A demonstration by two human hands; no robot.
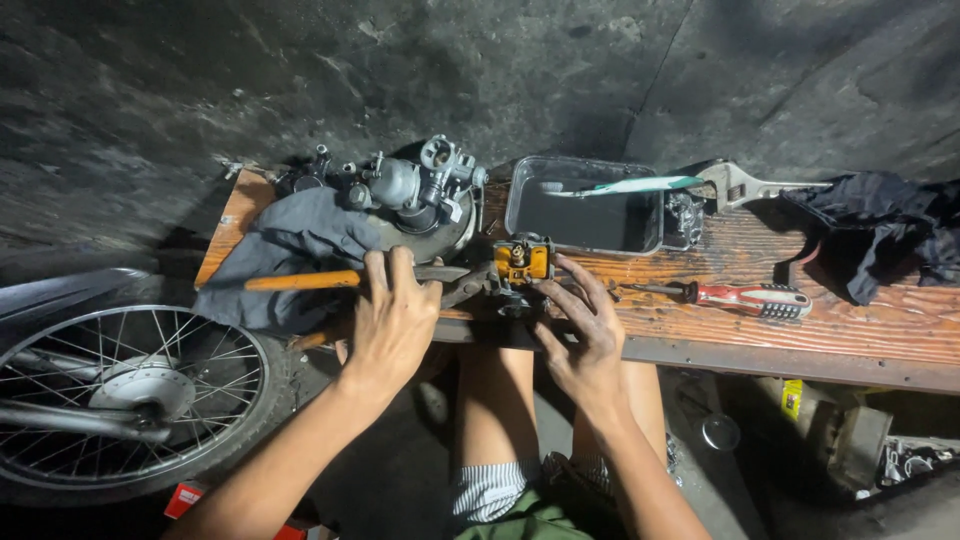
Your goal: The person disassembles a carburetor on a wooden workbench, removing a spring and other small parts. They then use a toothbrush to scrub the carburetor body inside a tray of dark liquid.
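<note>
My left hand [392, 318] is closed around the orange-handled pliers [300, 281], whose dark jaws [470, 283] reach right toward a small yellow-bodied metal part [522, 261]. My right hand [582, 335] steadies that part from the right with its fingers against it, at the front edge of the wooden bench [860, 320]. Whether the pliers' jaws actually bite the part is hard to tell.
A grey carburettor [420, 185] sits on a round metal dish beside a dark grey rag [290, 250]. Behind lie a metal tray [585, 210] with a toothbrush, an adjustable wrench [745, 185], a red-handled screwdriver [745, 296] and a dark cloth [870, 225]. A spoked wheel [120, 395] stands at left.
</note>
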